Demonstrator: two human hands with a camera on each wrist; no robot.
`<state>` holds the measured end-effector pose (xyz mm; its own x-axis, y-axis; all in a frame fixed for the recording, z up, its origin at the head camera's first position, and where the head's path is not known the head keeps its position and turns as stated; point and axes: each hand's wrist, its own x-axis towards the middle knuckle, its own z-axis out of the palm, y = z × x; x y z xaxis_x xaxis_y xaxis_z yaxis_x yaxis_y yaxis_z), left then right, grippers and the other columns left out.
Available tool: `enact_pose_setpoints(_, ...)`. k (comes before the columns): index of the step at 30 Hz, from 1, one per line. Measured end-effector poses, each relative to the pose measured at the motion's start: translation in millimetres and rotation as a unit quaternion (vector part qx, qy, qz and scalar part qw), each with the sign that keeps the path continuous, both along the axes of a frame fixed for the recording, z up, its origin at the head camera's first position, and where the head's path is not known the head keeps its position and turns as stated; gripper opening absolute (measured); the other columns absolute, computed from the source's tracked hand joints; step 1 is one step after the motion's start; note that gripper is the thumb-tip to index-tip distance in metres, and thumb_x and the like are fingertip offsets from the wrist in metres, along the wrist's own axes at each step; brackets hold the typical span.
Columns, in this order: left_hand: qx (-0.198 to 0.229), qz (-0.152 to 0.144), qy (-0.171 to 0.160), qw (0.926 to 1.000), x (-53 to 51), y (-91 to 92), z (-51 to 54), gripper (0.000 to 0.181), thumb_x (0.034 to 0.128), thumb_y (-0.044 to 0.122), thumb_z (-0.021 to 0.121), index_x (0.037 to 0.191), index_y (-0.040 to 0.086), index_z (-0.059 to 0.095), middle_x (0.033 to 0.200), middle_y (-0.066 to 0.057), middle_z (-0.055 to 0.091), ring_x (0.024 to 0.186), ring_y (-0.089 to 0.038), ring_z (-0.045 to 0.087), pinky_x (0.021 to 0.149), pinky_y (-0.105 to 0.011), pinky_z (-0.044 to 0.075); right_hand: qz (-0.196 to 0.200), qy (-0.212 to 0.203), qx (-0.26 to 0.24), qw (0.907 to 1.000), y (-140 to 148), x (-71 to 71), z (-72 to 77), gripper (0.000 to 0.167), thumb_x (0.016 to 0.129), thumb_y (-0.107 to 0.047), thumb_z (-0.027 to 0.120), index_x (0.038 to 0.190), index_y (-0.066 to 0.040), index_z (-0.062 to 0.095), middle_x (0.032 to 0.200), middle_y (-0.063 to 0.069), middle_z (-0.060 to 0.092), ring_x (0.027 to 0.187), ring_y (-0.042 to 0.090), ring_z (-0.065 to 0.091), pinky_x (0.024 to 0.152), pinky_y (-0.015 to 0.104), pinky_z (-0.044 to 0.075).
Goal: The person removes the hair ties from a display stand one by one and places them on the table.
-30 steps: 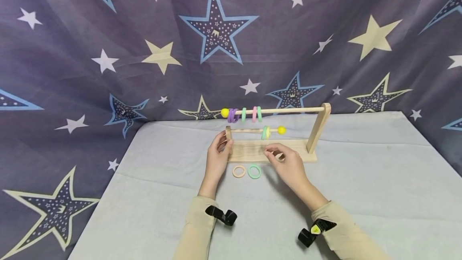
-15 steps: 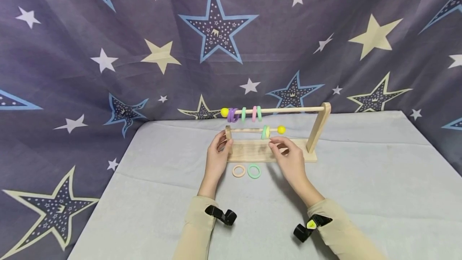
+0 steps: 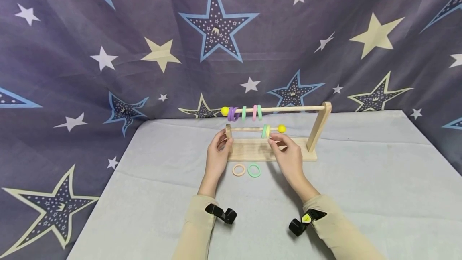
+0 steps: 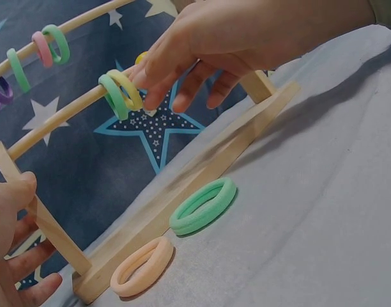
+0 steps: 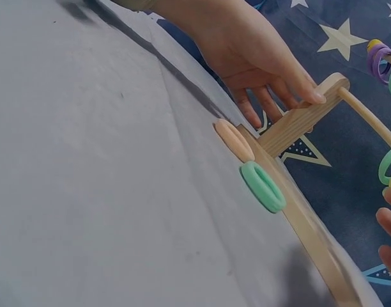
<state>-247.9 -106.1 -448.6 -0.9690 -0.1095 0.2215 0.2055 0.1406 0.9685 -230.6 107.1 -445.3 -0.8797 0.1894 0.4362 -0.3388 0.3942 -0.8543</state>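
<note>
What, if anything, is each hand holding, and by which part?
Left hand grips the wooden rack by its short post; right hand appears to pinch the yellow ring by its lower edge.

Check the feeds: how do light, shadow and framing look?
Head: bright and fairly even, a soft shadow beside the right hand on the grey cloth; left wrist: dimmer and tilted, the loose green ring clear, a dark shadow streak at upper right; right wrist: also dim and tilted, a soft-edged shadow beside the wooden base, the right hand cut off by the right edge.
</note>
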Motion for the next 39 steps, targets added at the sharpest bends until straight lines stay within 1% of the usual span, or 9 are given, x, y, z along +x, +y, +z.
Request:
enact_pose_setpoints(4, 0.000, 0.003, 0.003, 1.0000, -2.3, -0.9, -2.6, 0.046, 0.0978, 0.014, 0.064, 0.141, 0.004, 0.052, 0.130, -0.021, 0.060, 0.121, -0.034, 0.057, 0.103, -0.045, 0.045, -0.004, -0.006, 0.001, 1.0000, -2.3, -2.6, 0.3, 0.017, 0.091, -0.014, 0.073, 0.107, -0.006, 0.073, 0.099, 0.008, 0.073, 0.081, 0.022, 0.065, 0.067, 0.022, 0.048)
enact_pose_setpoints(12, -0.006, 0.006, 0.010, 0.9999, -1.7, -0.8, -0.3, 0.044, 0.0974, 0.013, 0.064, 0.139, 0.003, 0.054, 0.128, -0.020, 0.062, 0.118, -0.033, 0.059, 0.103, -0.044, 0.046, 0.001, -0.019, 0.012, 0.9997, -5.0, -6.4, 0.2, 0.016, 0.091, -0.015, 0.074, 0.104, -0.006, 0.073, 0.098, 0.008, 0.073, 0.082, 0.024, 0.066, 0.068, 0.027, 0.050)
enact_pose_setpoints(18, -0.005, 0.004, 0.012, 0.9999, -2.5, 0.8, -1.4, 0.044, 0.0975, 0.012, 0.064, 0.139, 0.002, 0.053, 0.129, -0.021, 0.061, 0.118, -0.034, 0.059, 0.104, -0.042, 0.045, -0.002, -0.018, 0.006, 0.9998, -3.2, -5.5, -0.4, 0.013, 0.091, -0.015, 0.073, 0.101, -0.006, 0.073, 0.094, 0.007, 0.074, 0.081, 0.022, 0.065, 0.067, 0.023, 0.049)
enact_pose_setpoints(21, -0.004, 0.002, 0.011, 0.9999, -2.0, 1.6, -1.2, 0.045, 0.0977, 0.011, 0.063, 0.140, 0.000, 0.052, 0.130, -0.024, 0.060, 0.120, -0.037, 0.058, 0.105, -0.044, 0.044, 0.000, -0.018, 0.002, 0.9998, -1.4, -4.6, -0.9, 0.012, 0.092, -0.015, 0.072, 0.101, -0.007, 0.074, 0.093, 0.006, 0.074, 0.081, 0.020, 0.065, 0.067, 0.021, 0.048)
enact_pose_setpoints(22, -0.003, 0.002, 0.008, 1.0000, -1.3, 1.9, 0.1, 0.045, 0.0977, 0.010, 0.063, 0.140, 0.000, 0.052, 0.130, -0.024, 0.059, 0.120, -0.037, 0.057, 0.105, -0.045, 0.043, 0.000, -0.018, 0.002, 0.9998, -0.7, -4.2, -1.0, 0.012, 0.092, -0.015, 0.072, 0.101, -0.007, 0.074, 0.093, 0.006, 0.074, 0.081, 0.019, 0.065, 0.067, 0.021, 0.048)
enact_pose_setpoints(29, -0.012, -0.004, 0.008, 0.9999, 18.3, 5.2, 30.2, 0.042, 0.0976, 0.003, 0.060, 0.137, -0.008, 0.050, 0.127, -0.029, 0.059, 0.119, -0.041, 0.057, 0.103, -0.047, 0.045, -0.006, -0.012, 0.002, 0.9999, 4.3, -2.5, -1.1, 0.012, 0.092, -0.015, 0.072, 0.101, -0.006, 0.073, 0.093, 0.007, 0.074, 0.083, 0.020, 0.066, 0.067, 0.018, 0.046)
enact_pose_setpoints(34, -0.011, -0.005, 0.012, 0.9999, 20.1, 5.0, 33.0, 0.042, 0.0978, 0.003, 0.060, 0.138, -0.008, 0.050, 0.128, -0.029, 0.058, 0.119, -0.042, 0.057, 0.104, -0.048, 0.044, -0.008, -0.010, -0.005, 0.9999, 6.8, -2.0, 0.8, 0.012, 0.092, -0.013, 0.072, 0.101, -0.005, 0.073, 0.093, 0.008, 0.074, 0.082, 0.019, 0.065, 0.066, 0.015, 0.045)
enact_pose_setpoints(39, -0.007, -0.008, 0.007, 0.9999, 19.3, 3.6, 32.0, 0.043, 0.0978, 0.004, 0.060, 0.139, -0.006, 0.050, 0.129, -0.029, 0.058, 0.120, -0.041, 0.056, 0.105, -0.048, 0.043, -0.009, -0.004, -0.010, 0.9999, 9.4, -0.7, 2.2, 0.012, 0.092, -0.012, 0.072, 0.101, -0.004, 0.074, 0.092, 0.009, 0.074, 0.079, 0.018, 0.063, 0.065, 0.015, 0.045)
